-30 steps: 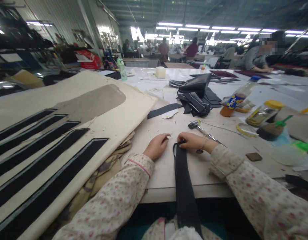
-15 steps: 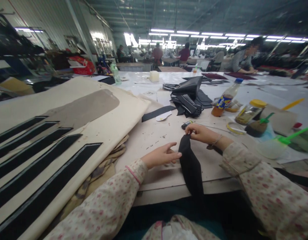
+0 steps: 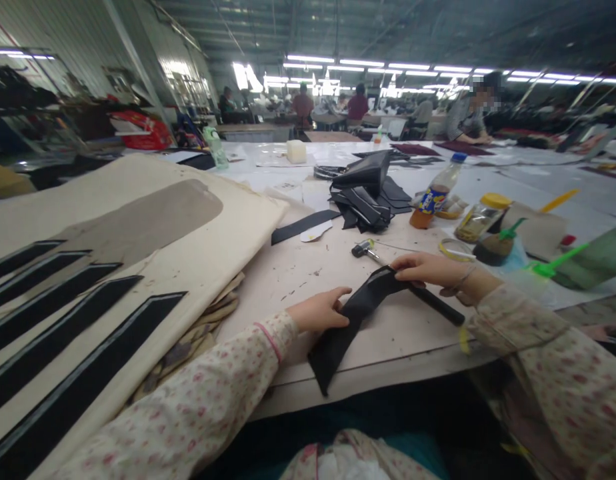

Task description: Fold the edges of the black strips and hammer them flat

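Note:
A black strip of leather-like material point(image 3: 361, 308) bends over the near part of the worktable, its pointed lower end close to the table's front edge. My right hand point(image 3: 422, 269) pinches its upper end between thumb and fingers. At the strip's left edge is my left hand point(image 3: 321, 310), thumb and fingers apart, fingertips touching or just beside the material. Partly covered by the strip and my right hand lies a hammer point(image 3: 364, 249), its head beyond the strip and its black handle emerging to the right.
To the left, several black strips with pale edges point(image 3: 95, 363) lie on a cream sheet point(image 3: 238, 220). Black pieces point(image 3: 363, 200) are piled ahead. A drink bottle point(image 3: 435, 193), a yellow-lidded jar point(image 3: 483, 217) and a green-handled brush pot point(image 3: 498, 247) stand right. A co-worker point(image 3: 468, 117) is beyond.
The strip's hanging lower end has swung left and now rests at the table's near edge. My right hand has shifted slightly right and lower; more of the hammer shows.

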Demonstrator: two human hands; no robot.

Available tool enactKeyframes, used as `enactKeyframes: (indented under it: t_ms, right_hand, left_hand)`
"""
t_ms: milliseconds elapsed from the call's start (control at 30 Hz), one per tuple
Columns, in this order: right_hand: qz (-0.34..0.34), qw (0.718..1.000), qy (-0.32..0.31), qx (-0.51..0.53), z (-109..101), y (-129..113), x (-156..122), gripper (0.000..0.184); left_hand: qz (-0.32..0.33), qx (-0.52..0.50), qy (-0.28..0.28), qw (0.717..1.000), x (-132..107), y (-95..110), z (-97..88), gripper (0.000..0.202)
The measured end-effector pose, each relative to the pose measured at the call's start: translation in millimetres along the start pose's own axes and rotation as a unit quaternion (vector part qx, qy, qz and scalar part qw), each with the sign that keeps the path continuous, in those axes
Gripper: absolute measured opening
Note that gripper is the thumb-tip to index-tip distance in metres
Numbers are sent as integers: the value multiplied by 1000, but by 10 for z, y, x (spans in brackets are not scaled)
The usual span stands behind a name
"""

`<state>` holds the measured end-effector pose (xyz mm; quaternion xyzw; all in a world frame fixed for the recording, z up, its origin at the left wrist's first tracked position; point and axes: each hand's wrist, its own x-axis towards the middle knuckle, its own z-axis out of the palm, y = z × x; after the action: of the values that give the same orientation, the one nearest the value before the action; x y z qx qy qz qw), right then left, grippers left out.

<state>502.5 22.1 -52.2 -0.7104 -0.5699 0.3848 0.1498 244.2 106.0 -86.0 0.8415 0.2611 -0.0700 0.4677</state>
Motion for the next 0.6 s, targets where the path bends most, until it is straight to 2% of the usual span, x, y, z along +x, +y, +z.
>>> enactKeyframes:
  t_ms: [67,133,233,300,433,500,600]
  right_hand:
    - [18,998,-32,59,93,109,-39,24]
    - [29,991,-76,111,250,195,-63,26]
    - [46,980,-107,160,515,254,-62,36]
    - [50,982,-82,164,637,247,-53,41]
    - [38,992,-58,103,681,201,-55,46]
    - [13,998,-44,40,652,192,-66,45]
    - [-14,999,-11,-27,617,201,-82,40]
  left_hand:
    - [11,79,-24,997,28,-51,-165,60]
    - [25,179,-13,983,52,-101,-358,49]
    - [18,307,100,946,100,-129,-500,45]
    - [60,331,152,929,145,-96,-425,45]
    - [201,348,167,900,230,33,-39,30]
    - [210,362,165,893,248,61,134,26]
    - [208,362,167,893,236,13,286,24]
